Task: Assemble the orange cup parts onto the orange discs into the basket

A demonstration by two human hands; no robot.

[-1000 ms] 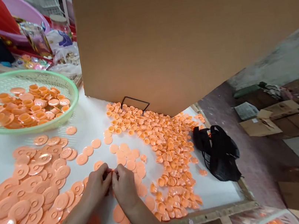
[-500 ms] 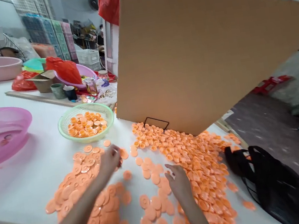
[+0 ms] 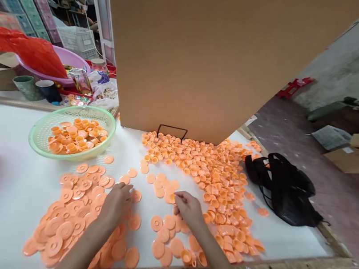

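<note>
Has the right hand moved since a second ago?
Yes: the right hand has moved rightward, judged against the brown cardboard, away from the left hand.

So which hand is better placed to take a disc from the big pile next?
Probably your left hand: it's close to the disc pile, while your right hand is farther off, nearer the heap of cups.

A large cardboard panel (image 3: 220,47) rises over the white table (image 3: 12,191), with a black bag (image 3: 286,192) by the table's right edge. At the back left, a green cup (image 3: 27,90) and a dark mug (image 3: 49,93) stand before a purple basin (image 3: 72,58) (a red bag (image 3: 32,53) drapes over its rim). An opened box (image 3: 347,162) sits at far right.
</note>
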